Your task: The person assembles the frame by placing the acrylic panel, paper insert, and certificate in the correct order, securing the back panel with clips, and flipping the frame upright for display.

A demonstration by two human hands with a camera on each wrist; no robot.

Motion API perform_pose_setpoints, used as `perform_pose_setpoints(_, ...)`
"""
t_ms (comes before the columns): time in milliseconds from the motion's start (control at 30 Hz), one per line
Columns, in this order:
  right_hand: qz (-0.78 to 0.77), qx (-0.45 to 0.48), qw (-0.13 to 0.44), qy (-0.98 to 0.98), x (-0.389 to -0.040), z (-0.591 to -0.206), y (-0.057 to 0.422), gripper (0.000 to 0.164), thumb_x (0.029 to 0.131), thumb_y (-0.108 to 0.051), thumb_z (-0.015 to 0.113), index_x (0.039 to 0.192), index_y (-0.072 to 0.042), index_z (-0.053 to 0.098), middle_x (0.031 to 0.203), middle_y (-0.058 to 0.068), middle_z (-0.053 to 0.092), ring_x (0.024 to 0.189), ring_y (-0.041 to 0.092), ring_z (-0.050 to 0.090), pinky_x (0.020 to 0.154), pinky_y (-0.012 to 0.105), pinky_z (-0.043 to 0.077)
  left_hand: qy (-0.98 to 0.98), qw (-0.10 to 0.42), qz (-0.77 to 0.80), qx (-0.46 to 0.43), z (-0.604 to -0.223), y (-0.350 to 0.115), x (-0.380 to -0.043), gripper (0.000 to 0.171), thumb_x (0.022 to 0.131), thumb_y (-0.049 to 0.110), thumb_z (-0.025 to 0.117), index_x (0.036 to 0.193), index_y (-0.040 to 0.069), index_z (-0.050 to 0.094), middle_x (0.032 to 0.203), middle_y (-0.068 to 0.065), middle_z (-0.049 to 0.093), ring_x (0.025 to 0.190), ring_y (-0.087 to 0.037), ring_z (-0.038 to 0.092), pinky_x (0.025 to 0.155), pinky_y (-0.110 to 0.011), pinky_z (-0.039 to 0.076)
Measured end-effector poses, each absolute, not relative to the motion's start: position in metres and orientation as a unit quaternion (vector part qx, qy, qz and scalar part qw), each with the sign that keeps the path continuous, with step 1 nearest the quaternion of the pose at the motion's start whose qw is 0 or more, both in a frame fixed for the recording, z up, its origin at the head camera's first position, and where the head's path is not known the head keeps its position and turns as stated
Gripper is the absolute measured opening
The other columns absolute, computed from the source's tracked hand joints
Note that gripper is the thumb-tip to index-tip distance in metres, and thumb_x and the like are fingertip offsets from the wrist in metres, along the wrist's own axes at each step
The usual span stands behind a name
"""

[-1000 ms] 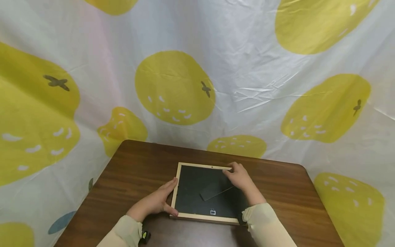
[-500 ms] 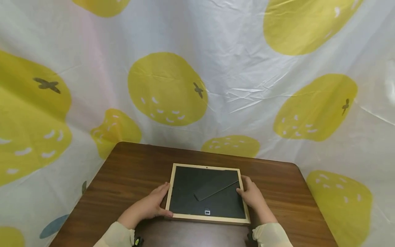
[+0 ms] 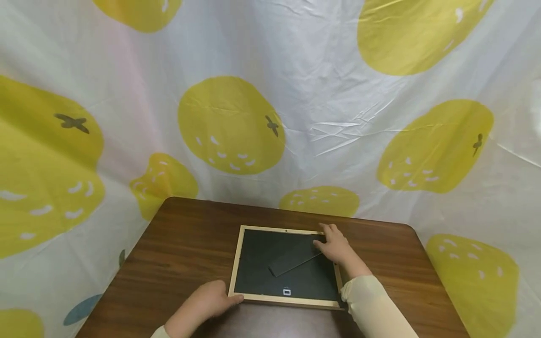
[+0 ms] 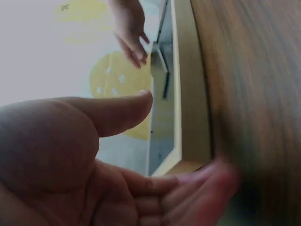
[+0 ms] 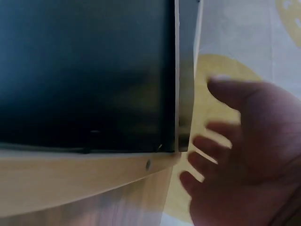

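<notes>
A picture frame (image 3: 291, 299) with pale wooden edges lies back side up. Its black backing board (image 3: 258, 253) carries a folded easel leg (image 3: 291, 269) and a small white-and-black label (image 3: 287, 292). At the near left corner is my left hand (image 3: 207, 300). In the left wrist view its thumb (image 4: 124, 113) is straight and the blurred fingers reach under that corner, perhaps touching it. My right hand (image 3: 338, 246) is over the far right corner with fingers spread. The right wrist view shows this right hand (image 5: 263, 141) apart from the frame edge, holding nothing.
A dark brown wooden table (image 3: 190, 244) with rounded far corners bears the frame. Behind it and on both sides hangs a white curtain (image 3: 329, 94) printed with large yellow fruit.
My right hand went from the far right corner to the right side, then back over the far corner. My left hand slid from the left edge toward the near left corner.
</notes>
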State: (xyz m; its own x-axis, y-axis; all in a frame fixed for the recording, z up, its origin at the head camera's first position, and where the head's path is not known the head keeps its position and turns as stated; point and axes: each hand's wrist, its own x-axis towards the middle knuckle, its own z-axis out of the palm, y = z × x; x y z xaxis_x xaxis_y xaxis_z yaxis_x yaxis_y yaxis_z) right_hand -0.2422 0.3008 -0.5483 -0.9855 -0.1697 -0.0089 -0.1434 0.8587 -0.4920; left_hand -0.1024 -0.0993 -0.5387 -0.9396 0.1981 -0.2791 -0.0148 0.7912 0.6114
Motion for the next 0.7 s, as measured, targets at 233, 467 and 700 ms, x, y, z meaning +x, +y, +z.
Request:
perform_pose_setpoints(233,-0.23,-0.126,0.091,0.961,-0.26,-0.552,0.298,0.072,0.103,-0.039,0.075,0.158,0.001,0.051,0.146,0.029,0.05,0.135,0.049,0.048,0.113,0.066,0.044,0.859,0.22,0.463,-0.006,-0.547,-0.106,-0.11,0.047,0.104,0.042,0.073,0.08,0.001,0.07,0.065,-0.01,0.075,0.046,-0.01,0.066,0.049,-0.03,0.059)
perform_pose_setpoints(467,-0.24,-0.1,0.092,0.961,-0.249,-0.551,0.303,0.071,0.101,-0.042,0.078,0.152,0.003,0.056,0.141,0.026,0.049,0.128,0.046,0.049,0.107,0.067,0.044,0.83,0.204,0.518,-0.041,-0.549,-0.104,-0.113,0.036,0.103,0.034,0.075,0.1,0.004,0.057,0.078,-0.016,0.069,0.052,-0.018,0.07,0.051,-0.035,0.061)
perform_pose_setpoints(700,-0.253,-0.067,0.098,0.96,-0.234,-0.549,0.308,0.065,0.102,-0.04,0.077,0.146,0.002,0.055,0.139,0.027,0.05,0.132,0.05,0.052,0.104,0.078,0.043,0.771,0.212,0.599,-0.036,-0.557,-0.103,-0.108,0.032,0.105,0.024,0.074,0.117,0.003,0.053,0.098,-0.019,0.061,0.069,-0.021,0.07,0.064,-0.035,0.066)
